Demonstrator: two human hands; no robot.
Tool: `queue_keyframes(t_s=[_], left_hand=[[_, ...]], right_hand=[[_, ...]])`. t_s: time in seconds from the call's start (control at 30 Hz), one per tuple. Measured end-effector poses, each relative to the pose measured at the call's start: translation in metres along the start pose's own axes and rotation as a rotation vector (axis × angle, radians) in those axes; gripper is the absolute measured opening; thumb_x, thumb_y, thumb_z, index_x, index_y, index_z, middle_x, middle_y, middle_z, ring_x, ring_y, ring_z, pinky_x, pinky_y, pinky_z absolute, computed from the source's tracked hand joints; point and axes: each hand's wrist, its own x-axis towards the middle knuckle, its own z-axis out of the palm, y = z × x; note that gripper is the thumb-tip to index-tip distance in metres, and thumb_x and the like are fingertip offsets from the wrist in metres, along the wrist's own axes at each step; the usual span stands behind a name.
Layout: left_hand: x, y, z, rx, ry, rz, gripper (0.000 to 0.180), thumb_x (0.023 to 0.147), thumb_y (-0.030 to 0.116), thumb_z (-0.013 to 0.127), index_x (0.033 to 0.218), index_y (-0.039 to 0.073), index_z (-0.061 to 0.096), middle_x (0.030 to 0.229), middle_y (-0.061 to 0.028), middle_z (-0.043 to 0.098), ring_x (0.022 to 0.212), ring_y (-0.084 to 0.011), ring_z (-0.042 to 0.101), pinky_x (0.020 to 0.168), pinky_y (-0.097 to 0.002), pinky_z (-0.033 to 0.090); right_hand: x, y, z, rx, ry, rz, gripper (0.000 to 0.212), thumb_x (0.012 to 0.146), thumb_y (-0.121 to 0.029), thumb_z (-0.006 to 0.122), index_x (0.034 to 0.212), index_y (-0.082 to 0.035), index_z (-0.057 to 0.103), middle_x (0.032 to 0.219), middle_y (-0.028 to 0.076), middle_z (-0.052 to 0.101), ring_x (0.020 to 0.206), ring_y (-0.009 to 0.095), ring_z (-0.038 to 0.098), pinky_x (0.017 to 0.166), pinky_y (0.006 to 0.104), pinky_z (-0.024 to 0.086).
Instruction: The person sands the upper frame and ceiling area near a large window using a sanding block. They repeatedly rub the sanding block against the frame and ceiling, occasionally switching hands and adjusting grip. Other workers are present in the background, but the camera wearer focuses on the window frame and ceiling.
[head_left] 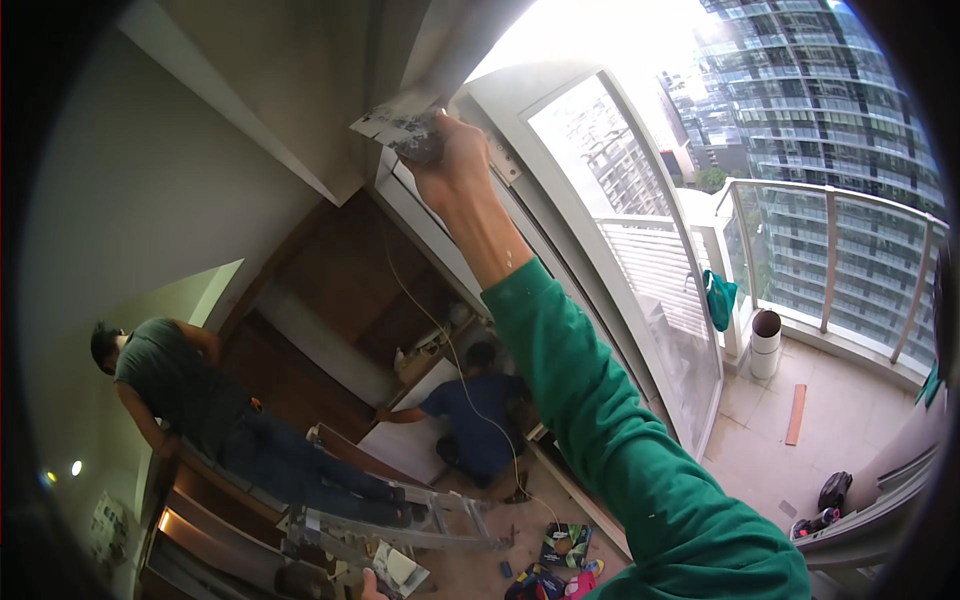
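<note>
My right hand (452,160), at the end of a green sleeve, is raised high and closed round a wide putty knife (395,122). Its metal blade is smeared with white and grey, and it lies at the corner of the wall and ceiling edge (395,65) above the door frame. At the bottom edge only a finger or thumb of my left hand (371,586) shows. It rests against a flat plate (418,582) bearing a lump of pale putty (399,566); the rest of that hand is out of view.
One person (185,400) stands on the left near a metal stepladder (440,515); another person (480,410) crouches by a white panel (405,445). A yellow cord (450,340) hangs down. Bags (545,585) lie on the floor. The glass door (640,230) stands open to a railed balcony (750,420).
</note>
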Motion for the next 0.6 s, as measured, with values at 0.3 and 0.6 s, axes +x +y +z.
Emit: queue_keyframes(t_s=[0.3, 0.6], left_hand=[[0.035, -0.017, -0.024, 0.105, -0.091, 0.219, 0.037, 0.101, 0.032, 0.044, 0.122, 0.004, 0.057, 0.112, -0.0105, 0.061, 0.102, -0.0248, 0.057, 0.090, -0.0335, 0.045], [0.029, 0.028, 0.066, -0.453, -0.500, 0.203, 0.038, 0.093, 0.024, 0.055, 0.125, 0.002, 0.056, 0.123, -0.0105, 0.062, 0.113, -0.0264, 0.059, 0.098, -0.0444, 0.046]], right_hand=[[-0.045, -0.041, 0.030, -0.122, -0.275, -0.172, 0.023, 0.098, -0.012, 0.048, 0.111, 0.006, 0.052, 0.110, 0.013, 0.058, 0.097, 0.023, 0.058, 0.089, 0.0376, 0.048], [-0.199, -0.008, -0.092, -0.578, 0.129, 0.019, 0.025, 0.095, -0.016, 0.056, 0.111, 0.001, 0.062, 0.095, 0.004, 0.066, 0.087, 0.014, 0.061, 0.081, 0.0283, 0.048]])
